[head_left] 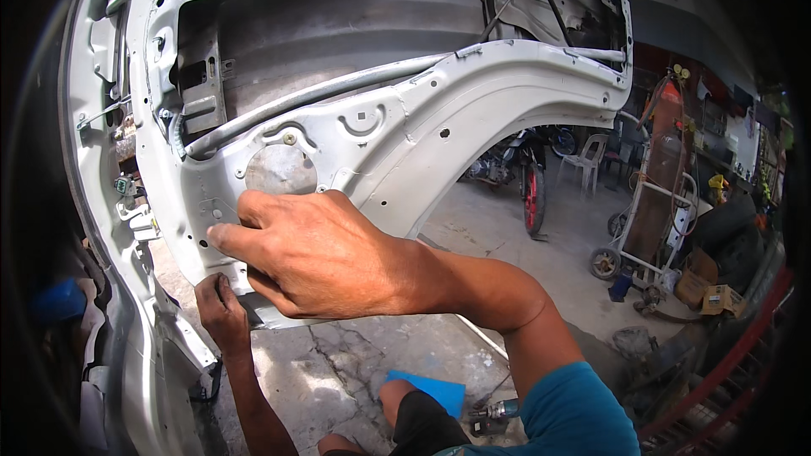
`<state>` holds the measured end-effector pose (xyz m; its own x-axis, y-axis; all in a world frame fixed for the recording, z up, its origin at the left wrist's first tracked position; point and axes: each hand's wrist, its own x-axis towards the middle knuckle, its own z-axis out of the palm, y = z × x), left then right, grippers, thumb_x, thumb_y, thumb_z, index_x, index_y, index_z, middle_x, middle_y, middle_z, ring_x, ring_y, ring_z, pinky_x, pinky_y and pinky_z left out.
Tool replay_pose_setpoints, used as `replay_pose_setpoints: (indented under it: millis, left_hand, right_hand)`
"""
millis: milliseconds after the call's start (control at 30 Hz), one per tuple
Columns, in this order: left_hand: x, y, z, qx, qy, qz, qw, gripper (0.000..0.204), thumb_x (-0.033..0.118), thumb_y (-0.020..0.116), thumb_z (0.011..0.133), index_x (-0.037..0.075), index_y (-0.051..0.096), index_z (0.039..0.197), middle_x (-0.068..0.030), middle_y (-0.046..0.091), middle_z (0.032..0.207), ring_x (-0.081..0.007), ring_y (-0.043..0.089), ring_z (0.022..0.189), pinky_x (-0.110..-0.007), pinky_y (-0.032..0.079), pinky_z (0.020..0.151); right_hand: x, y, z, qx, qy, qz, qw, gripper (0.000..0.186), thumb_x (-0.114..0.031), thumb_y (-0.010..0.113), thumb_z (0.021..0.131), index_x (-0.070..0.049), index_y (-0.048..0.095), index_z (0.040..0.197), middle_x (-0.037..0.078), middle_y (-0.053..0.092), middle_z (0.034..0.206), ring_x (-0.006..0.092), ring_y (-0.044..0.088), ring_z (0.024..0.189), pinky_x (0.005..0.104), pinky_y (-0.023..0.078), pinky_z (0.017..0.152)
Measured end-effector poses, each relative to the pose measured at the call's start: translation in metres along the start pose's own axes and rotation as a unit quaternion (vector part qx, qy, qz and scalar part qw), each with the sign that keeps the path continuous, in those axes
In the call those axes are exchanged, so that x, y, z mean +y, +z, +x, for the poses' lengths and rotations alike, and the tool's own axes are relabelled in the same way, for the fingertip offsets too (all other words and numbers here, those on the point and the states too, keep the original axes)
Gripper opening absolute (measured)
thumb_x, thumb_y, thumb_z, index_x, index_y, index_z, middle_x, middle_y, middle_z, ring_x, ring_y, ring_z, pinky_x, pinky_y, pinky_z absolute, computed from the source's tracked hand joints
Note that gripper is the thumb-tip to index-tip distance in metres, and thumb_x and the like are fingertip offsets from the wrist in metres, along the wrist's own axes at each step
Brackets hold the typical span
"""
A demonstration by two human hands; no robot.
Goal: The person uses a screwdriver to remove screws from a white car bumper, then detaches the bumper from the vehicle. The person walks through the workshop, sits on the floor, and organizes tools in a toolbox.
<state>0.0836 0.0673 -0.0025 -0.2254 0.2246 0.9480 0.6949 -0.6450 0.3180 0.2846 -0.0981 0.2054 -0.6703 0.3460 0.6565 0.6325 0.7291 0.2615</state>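
Note:
A bare, pale grey-white car door point(481, 93) stands open before me, its inner side full of holes and pressed ridges. In front of its lower part is my right hand point(325, 257), back of the hand up. The index finger reaches left against the panel and the other fingers are curled; whatever they may hold is hidden. Below it, my left hand point(224, 308) is closed at the door's bottom edge, with its fingers bent around the corner. A round grey patch point(281, 169) shows on the panel just above my right hand.
The car's door frame point(148, 355) runs down the left. On the concrete floor lie a blue sheet point(435, 393) and a power drill point(498, 409). Farther right are a motorcycle point(532, 186), a plastic chair point(583, 156) and a gas cylinder point(659, 160) on a cart.

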Motion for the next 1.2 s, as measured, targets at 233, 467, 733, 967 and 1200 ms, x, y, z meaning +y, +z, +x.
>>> replay_pose_setpoints:
  millis: [233, 467, 733, 967, 1200]
  left_hand:
    - [0.002, 0.000, 0.000, 0.001, -0.012, -0.003, 1.000, 0.011, 0.000, 0.062, 0.098, -0.003, 0.061, 0.109, -0.0170, 0.062, 0.101, -0.0348, 0.064, 0.092, -0.042, 0.052, 0.082]
    - [0.001, -0.002, 0.001, 0.007, -0.028, -0.016, 0.999, 0.010, 0.000, 0.062, 0.098, -0.003, 0.061, 0.107, -0.0179, 0.062, 0.100, -0.0354, 0.066, 0.090, -0.043, 0.054, 0.080]
    - [0.001, -0.003, 0.003, 0.008, -0.019, -0.021, 1.000, 0.008, 0.001, 0.063, 0.097, -0.001, 0.061, 0.105, -0.0172, 0.064, 0.098, -0.0368, 0.065, 0.088, -0.044, 0.053, 0.077]
    - [-0.002, 0.000, -0.001, 0.003, -0.012, -0.020, 1.000, 0.009, 0.002, 0.063, 0.098, -0.001, 0.062, 0.106, -0.0168, 0.064, 0.097, -0.0353, 0.065, 0.088, -0.042, 0.053, 0.077]
    - [-0.005, 0.000, 0.000, 0.013, 0.001, -0.019, 1.000, 0.010, 0.001, 0.064, 0.097, -0.001, 0.063, 0.106, -0.0168, 0.064, 0.098, -0.0345, 0.066, 0.088, -0.041, 0.054, 0.078]
  right_hand:
    - [0.068, -0.086, -0.080, 0.197, 0.109, -0.135, 0.965, 0.030, -0.003, 0.068, 0.086, 0.003, 0.071, 0.115, 0.017, 0.066, 0.100, 0.0300, 0.070, 0.083, 0.0396, 0.058, 0.074]
    - [0.103, -0.156, -0.107, 0.264, 0.209, -0.246, 0.909, 0.020, -0.008, 0.065, 0.097, 0.003, 0.074, 0.112, 0.016, 0.072, 0.102, 0.0263, 0.071, 0.088, 0.0360, 0.055, 0.079]
    - [0.093, -0.149, -0.115, 0.237, 0.179, -0.312, 0.903, 0.019, -0.005, 0.068, 0.096, 0.002, 0.074, 0.112, 0.015, 0.071, 0.105, 0.0257, 0.071, 0.091, 0.0361, 0.056, 0.080]
    - [0.085, -0.142, -0.114, 0.212, 0.165, -0.329, 0.905, 0.018, -0.003, 0.069, 0.095, 0.001, 0.074, 0.112, 0.014, 0.070, 0.103, 0.0244, 0.070, 0.087, 0.0363, 0.055, 0.076]
    - [0.085, -0.133, -0.112, 0.210, 0.170, -0.328, 0.905, 0.018, -0.001, 0.069, 0.094, 0.001, 0.075, 0.111, 0.013, 0.069, 0.102, 0.0214, 0.070, 0.086, 0.0348, 0.056, 0.073]
